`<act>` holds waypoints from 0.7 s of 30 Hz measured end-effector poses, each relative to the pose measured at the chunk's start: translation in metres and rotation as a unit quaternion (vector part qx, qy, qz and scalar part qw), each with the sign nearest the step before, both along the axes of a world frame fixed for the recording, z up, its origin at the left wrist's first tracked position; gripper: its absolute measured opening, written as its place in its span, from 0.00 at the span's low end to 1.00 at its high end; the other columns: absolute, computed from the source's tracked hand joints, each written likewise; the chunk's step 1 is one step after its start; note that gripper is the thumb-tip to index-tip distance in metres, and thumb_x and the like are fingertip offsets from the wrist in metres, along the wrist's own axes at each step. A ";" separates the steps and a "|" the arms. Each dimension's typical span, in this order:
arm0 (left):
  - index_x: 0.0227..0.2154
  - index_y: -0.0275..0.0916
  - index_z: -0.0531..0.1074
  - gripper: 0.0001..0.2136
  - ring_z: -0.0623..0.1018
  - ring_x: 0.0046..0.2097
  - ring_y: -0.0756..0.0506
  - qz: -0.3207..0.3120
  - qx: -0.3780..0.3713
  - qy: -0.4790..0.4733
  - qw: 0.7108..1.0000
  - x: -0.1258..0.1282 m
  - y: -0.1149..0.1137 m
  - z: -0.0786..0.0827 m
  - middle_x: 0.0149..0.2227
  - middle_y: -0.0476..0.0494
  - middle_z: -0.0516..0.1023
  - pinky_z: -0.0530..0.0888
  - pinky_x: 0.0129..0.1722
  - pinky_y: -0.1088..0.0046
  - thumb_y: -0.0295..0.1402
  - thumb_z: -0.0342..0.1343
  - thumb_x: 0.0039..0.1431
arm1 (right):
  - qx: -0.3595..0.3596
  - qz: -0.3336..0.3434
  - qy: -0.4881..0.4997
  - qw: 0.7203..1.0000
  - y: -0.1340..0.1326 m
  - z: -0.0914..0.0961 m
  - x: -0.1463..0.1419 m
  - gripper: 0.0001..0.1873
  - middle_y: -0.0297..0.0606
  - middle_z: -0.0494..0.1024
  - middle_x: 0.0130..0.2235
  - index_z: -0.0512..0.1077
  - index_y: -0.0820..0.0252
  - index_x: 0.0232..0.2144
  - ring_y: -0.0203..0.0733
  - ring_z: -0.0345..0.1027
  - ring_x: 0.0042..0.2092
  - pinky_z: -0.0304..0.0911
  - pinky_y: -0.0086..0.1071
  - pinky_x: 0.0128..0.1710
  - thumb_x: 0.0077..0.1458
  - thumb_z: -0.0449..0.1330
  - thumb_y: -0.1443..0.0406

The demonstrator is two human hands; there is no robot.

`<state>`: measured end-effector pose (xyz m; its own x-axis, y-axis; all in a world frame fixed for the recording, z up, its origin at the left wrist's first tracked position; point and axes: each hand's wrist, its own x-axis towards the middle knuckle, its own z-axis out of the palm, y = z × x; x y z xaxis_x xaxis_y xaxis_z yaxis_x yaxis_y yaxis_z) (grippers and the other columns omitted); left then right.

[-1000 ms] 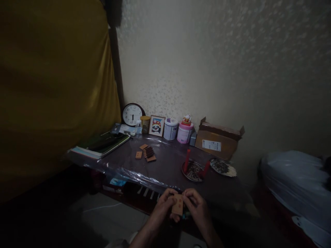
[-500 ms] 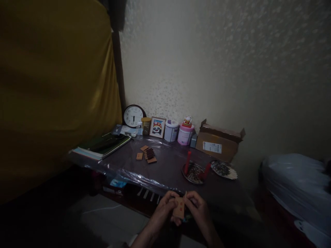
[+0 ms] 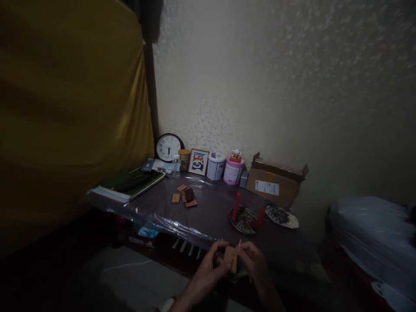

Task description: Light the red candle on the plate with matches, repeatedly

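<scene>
At the front edge of the table my left hand [image 3: 211,268] is closed around a small tan matchbox [image 3: 231,258] with reddish marks on its face, held upright. Right beside it, my right hand [image 3: 254,260] pinches a thin pale matchstick [image 3: 240,243], whose upper end pokes up above the fingers. The fingers sit close to the box's right edge; whether the match touches it I cannot tell. Beyond my hands, a red candle [image 3: 237,207] stands upright on a metal plate [image 3: 250,231], and a second red candle [image 3: 259,219] leans at its right side.
Right of the candles, another plate [image 3: 274,220] holds dark-tipped pale sticks. Several small tan boxes [image 3: 176,198] lie mid-table. Along the wall stand a clock [image 3: 168,147], a framed panda picture [image 3: 198,162], tubs [image 3: 215,167] and a cardboard box [image 3: 273,180]. Books [image 3: 130,186] lie at left.
Both hands have shifted slightly right. The matchbox has turned a little in my left hand, and more of the matchstick shows above my right fingers.
</scene>
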<state>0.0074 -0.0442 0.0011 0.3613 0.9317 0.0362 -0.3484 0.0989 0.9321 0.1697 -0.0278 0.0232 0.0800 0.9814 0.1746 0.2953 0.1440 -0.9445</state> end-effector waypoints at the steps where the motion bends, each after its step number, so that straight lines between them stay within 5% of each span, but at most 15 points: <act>1: 0.49 0.43 0.63 0.24 0.68 0.25 0.53 -0.002 0.009 0.010 1.000 -0.001 -0.001 0.001 0.25 0.54 0.69 0.63 0.25 0.78 0.37 0.60 0.48 | 0.000 -0.001 -0.003 1.000 0.000 0.001 0.001 0.12 0.33 0.74 0.22 0.71 0.59 0.19 0.42 0.68 0.28 0.63 0.29 0.28 0.42 0.62 0.56; 8: 0.50 0.44 0.63 0.25 0.70 0.35 0.48 -0.023 0.038 0.026 0.999 0.000 -0.003 0.002 0.38 0.47 0.71 0.66 0.34 0.74 0.33 0.60 0.47 | -0.024 0.005 0.002 1.000 0.001 -0.001 0.006 0.09 0.32 0.74 0.23 0.71 0.59 0.21 0.41 0.69 0.28 0.63 0.29 0.29 0.44 0.60 0.59; 12: 0.48 0.44 0.66 0.23 0.70 0.44 0.44 -0.008 0.101 0.020 0.995 0.000 0.001 -0.001 0.51 0.43 0.64 0.66 0.41 0.71 0.33 0.61 0.46 | -0.031 0.016 0.012 0.999 0.001 -0.001 0.006 0.10 0.32 0.73 0.22 0.70 0.59 0.21 0.40 0.68 0.27 0.62 0.29 0.28 0.44 0.59 0.59; 21: 0.41 0.42 0.70 0.19 0.71 0.37 0.47 0.014 0.090 0.006 0.996 0.001 0.002 0.000 0.39 0.46 0.70 0.67 0.36 0.73 0.36 0.63 0.43 | -0.035 0.018 0.002 0.999 -0.002 0.005 0.003 0.10 0.31 0.72 0.22 0.69 0.59 0.20 0.40 0.67 0.28 0.61 0.29 0.29 0.44 0.59 0.59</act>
<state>0.0082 -0.0418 0.0014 0.3372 0.9201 0.1994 -0.3381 -0.0793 0.9378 0.1730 -0.0293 0.0283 0.0446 0.9934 0.1058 0.2869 0.0887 -0.9538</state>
